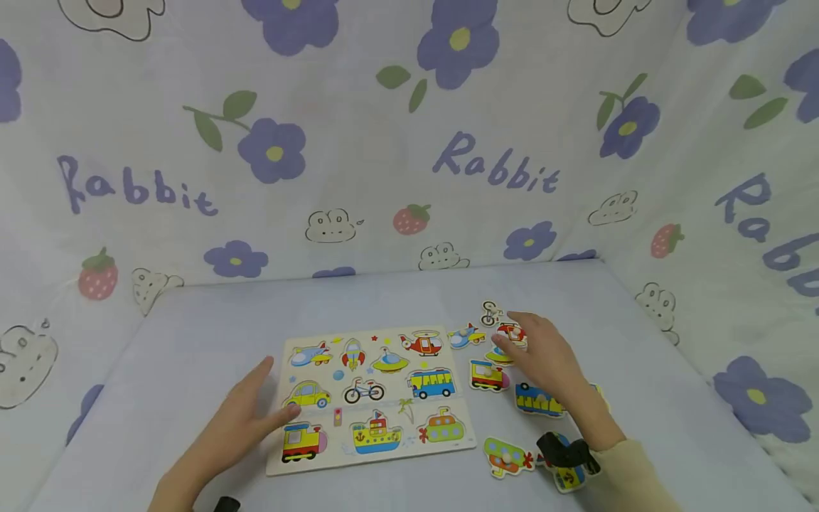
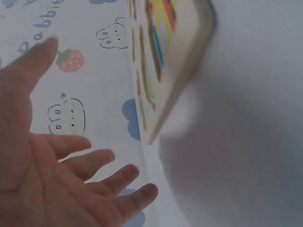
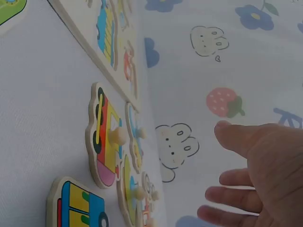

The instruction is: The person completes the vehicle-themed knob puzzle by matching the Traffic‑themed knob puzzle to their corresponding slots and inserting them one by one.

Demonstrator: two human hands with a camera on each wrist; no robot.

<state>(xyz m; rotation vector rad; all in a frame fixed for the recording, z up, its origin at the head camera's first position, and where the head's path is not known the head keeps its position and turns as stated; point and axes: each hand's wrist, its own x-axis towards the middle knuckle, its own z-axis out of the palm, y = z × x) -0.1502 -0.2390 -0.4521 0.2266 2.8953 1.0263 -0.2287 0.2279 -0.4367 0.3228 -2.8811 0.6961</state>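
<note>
A wooden peg puzzle board (image 1: 397,387) with vehicle pictures lies flat on the table. My left hand (image 1: 239,419) is spread at its left edge, the thumb overlapping the car picture in the head view; the left wrist view shows the palm holding nothing. Over the loose pieces to the right hovers my right hand (image 1: 544,359), fingers extended and empty in the right wrist view. Nearest it are the helicopter piece (image 1: 515,332), the flying saucer piece (image 1: 495,358) and the bicycle piece (image 1: 490,313). The hand partly covers the helicopter and saucer.
Close to the board lie a plane piece (image 1: 468,336) and a train piece (image 1: 488,376). A bus piece (image 1: 539,400), a submarine piece (image 1: 502,455) and a ship piece (image 1: 568,478) are nearer the front. A patterned curtain (image 1: 358,178) stands behind the table.
</note>
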